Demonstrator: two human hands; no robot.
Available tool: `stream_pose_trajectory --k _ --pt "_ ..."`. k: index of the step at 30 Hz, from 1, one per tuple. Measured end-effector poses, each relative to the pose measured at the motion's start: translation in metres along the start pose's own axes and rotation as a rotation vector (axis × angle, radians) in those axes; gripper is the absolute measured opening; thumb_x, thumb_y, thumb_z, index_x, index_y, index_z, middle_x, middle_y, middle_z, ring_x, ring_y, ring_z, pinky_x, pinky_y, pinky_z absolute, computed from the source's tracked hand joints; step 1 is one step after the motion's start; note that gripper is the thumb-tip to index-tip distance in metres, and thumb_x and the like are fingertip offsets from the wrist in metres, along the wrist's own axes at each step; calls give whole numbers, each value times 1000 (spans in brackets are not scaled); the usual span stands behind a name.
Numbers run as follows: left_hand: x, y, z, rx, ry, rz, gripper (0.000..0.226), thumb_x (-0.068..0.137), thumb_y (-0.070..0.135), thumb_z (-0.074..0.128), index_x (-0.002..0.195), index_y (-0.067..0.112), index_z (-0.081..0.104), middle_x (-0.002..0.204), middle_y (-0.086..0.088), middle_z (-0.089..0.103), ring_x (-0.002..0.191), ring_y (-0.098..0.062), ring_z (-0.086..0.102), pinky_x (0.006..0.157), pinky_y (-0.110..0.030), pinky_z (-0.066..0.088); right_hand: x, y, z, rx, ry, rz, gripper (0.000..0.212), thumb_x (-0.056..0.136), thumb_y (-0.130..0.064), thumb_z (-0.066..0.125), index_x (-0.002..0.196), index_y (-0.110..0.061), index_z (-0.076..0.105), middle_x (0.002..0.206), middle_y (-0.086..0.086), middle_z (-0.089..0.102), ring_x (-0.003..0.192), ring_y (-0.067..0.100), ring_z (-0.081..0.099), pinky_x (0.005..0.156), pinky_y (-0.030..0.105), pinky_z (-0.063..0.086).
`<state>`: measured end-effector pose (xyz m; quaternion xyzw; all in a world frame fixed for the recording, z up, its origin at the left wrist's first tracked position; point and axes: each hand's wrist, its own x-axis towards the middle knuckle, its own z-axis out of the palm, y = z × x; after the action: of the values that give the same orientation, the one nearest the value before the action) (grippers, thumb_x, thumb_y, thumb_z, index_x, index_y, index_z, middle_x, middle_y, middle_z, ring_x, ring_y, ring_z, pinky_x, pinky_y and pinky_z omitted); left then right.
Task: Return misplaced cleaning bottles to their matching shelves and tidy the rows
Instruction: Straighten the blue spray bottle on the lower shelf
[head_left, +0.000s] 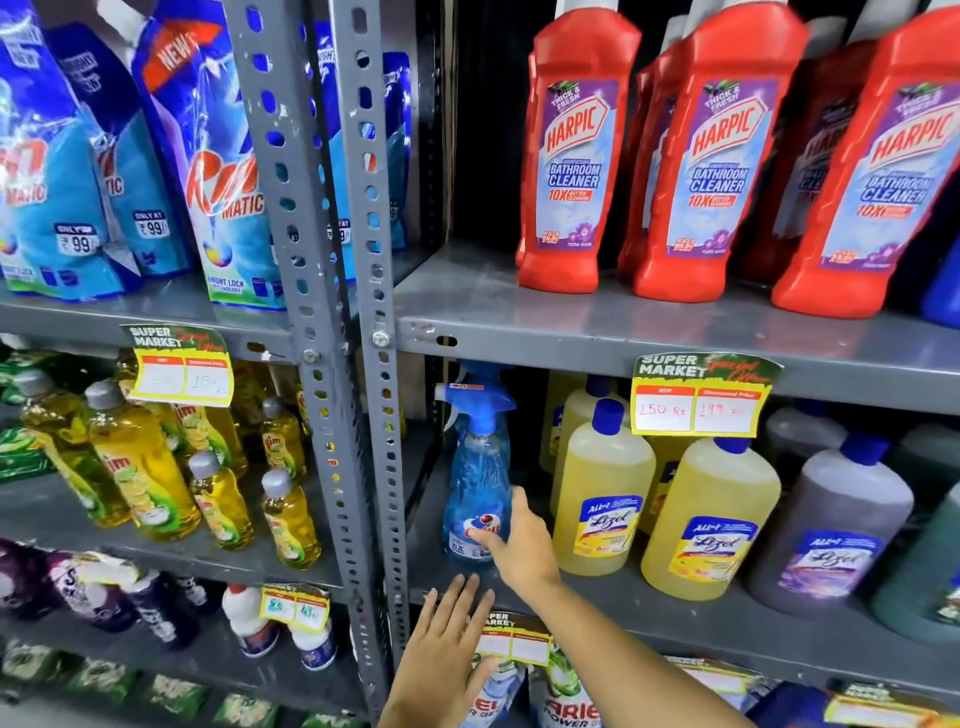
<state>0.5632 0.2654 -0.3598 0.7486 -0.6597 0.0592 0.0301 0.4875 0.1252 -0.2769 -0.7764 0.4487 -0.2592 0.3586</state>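
Observation:
A blue spray bottle (475, 483) with a blue trigger head stands upright at the left end of the middle right shelf (597, 597). My right hand (522, 543) is on its lower right side, thumb across the front label and fingers along the side. My left hand (447, 642) lies flat with fingers apart on the front edge of that shelf, just below the bottle, holding nothing. Right of the spray bottle stand yellow Lizol bottles (602, 499) and a purple Lizol bottle (831, 535). Red Harpic bottles (574, 166) line the shelf above.
A grey perforated upright (374, 364) splits the two shelf bays. The left bay holds blue Rin pouches (218, 171) on top, yellow Vim bottles (140, 462) below, and small white bottles (249, 618) lower down. Price tags (698, 400) hang from shelf edges. Ariel packs (566, 701) sit under my hands.

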Motion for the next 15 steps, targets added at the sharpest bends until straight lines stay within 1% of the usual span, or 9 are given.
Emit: stream_pose_trajectory --k 2,5,9,11,13,15 --pt "0 1 -2 -15 -35 3 66 96 56 14 139 15 42 146 -5 41 138 -24 19 110 -40 8 0 -1 2 -3 17 -3 62 81 -30 75 130 -17 39 127 5 64 114 19 63 85 28 55" --pt "-1 2 -3 -27 -80 0 64 96 57 14 139 15 38 142 -6 51 134 -23 29 110 -40 8 1 -3 4 -8 26 -4 62 81 -30 75 130 -16 39 126 6 64 113 21 64 87 30 55" --pt "0 3 -5 -27 -94 -9 63 96 56 14 139 16 37 139 -6 54 132 -21 31 110 -40 8 2 -4 7 -10 18 -7 63 82 -30 74 131 -15 38 125 8 64 113 23 64 88 34 56" --pt "0 3 -5 -13 -81 7 62 95 58 22 138 16 38 139 -6 54 131 -21 31 109 -40 8 2 -4 6 -10 21 -2 63 81 -31 75 130 -15 39 125 7 64 112 22 64 87 34 56" --pt "0 2 -5 -9 -88 15 66 89 60 32 138 16 38 139 -5 54 131 -21 32 110 -39 7 3 -3 7 -12 21 -1 63 81 -32 75 130 -16 40 125 6 64 112 21 64 86 32 57" --pt "0 2 -5 6 -87 15 67 87 60 34 137 16 41 139 -5 54 132 -23 40 110 -39 7 3 -3 7 -20 15 3 64 80 -33 75 131 -17 40 126 5 64 113 20 64 85 30 57"
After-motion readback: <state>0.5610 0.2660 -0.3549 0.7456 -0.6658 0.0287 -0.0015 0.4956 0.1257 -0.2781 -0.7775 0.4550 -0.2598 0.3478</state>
